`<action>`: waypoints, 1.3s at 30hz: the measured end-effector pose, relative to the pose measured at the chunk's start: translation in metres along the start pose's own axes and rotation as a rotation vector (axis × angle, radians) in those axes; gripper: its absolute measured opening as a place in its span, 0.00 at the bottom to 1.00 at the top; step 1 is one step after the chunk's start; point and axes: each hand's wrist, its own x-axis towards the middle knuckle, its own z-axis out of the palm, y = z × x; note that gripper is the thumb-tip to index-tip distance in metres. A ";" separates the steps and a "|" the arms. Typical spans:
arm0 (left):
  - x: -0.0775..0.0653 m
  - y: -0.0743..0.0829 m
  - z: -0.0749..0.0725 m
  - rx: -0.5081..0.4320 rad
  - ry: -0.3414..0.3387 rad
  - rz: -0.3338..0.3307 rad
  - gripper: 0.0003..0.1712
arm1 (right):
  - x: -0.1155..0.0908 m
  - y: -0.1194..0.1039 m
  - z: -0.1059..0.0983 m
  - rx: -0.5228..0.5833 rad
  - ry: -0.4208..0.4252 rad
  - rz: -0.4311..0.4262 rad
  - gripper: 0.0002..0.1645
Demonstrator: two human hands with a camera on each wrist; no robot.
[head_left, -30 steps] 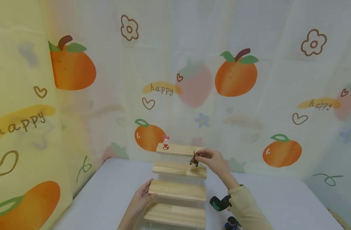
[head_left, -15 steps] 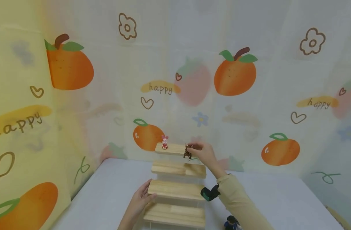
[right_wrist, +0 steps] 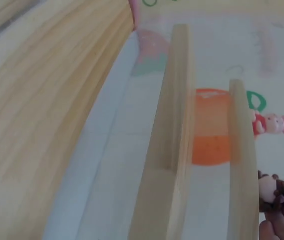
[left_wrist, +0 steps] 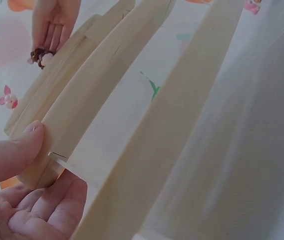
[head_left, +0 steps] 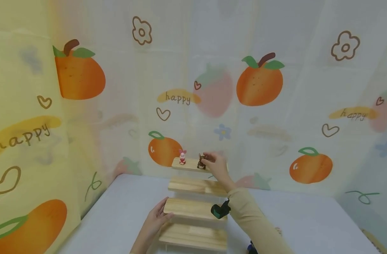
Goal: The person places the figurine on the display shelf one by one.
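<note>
The right hand [head_left: 217, 166] has a brown figurine [head_left: 200, 163] in its grip, pinched between thumb and fingers, upright at the top board [head_left: 188, 165] of a four-tier wooden stand [head_left: 193, 233]. In the right wrist view the figurine's base comes right up to the board's surface; whether the board bears its weight, I cannot tell. A small pink figurine [head_left: 182, 158] sits on the same board near its left end, apart from the brown one. The left hand [head_left: 155, 217] pinches the left end of the third board [head_left: 190, 208] from the top; the left wrist view shows the thumb above and the fingers curled beneath. A black device [head_left: 220, 210] is worn at the right wrist, beside the cuff of a beige sleeve [head_left: 255, 224]. Low in the head view, a dark blue object [head_left: 251, 249] shows partly behind that sleeve, on the white counter [head_left: 117, 201]. Behind everything hangs a pale backdrop [head_left: 193, 42] printed with oranges, strawberries, hearts and the word "happy".
</note>
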 end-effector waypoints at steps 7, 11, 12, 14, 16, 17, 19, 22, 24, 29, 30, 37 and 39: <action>-0.001 0.000 -0.002 -0.023 -0.011 0.006 0.42 | 0.005 -0.001 0.016 0.056 0.031 0.049 0.20; -0.001 -0.002 0.002 -0.031 -0.030 -0.019 0.43 | 0.005 -0.001 0.020 0.091 0.018 0.107 0.22; 0.000 -0.002 0.003 -0.031 -0.034 -0.015 0.43 | 0.005 -0.001 0.020 0.099 0.015 0.116 0.22; 0.002 -0.002 0.004 -0.019 -0.034 0.002 0.42 | 0.006 -0.002 0.021 0.103 0.021 0.115 0.23; 0.003 -0.001 0.005 -0.011 -0.040 0.021 0.42 | 0.007 -0.002 0.022 0.107 0.037 0.106 0.22; 0.004 0.000 0.005 -0.011 -0.043 0.027 0.41 | 0.008 -0.002 0.023 0.107 0.044 0.099 0.22; 0.003 0.000 0.005 -0.004 -0.040 0.022 0.40 | 0.007 -0.003 0.025 0.113 0.042 0.093 0.23; 0.000 0.001 0.003 -0.010 -0.024 0.000 0.40 | 0.006 -0.004 0.030 0.123 0.031 0.090 0.23; 0.000 0.000 0.002 -0.020 -0.016 -0.003 0.41 | 0.005 -0.004 0.033 0.122 0.040 0.069 0.23; -0.002 -0.003 0.000 -0.036 -0.028 -0.005 0.42 | 0.003 -0.003 0.041 0.135 0.069 0.034 0.23; -0.003 -0.004 0.000 -0.030 -0.029 -0.012 0.42 | 0.002 -0.003 0.042 0.133 0.068 0.041 0.23; -0.002 -0.002 0.001 -0.008 -0.033 0.032 0.41 | 0.001 -0.004 0.040 0.122 0.100 0.065 0.24; -0.002 -0.002 0.000 -0.014 -0.030 0.039 0.41 | 0.001 -0.004 0.039 0.132 0.074 0.075 0.26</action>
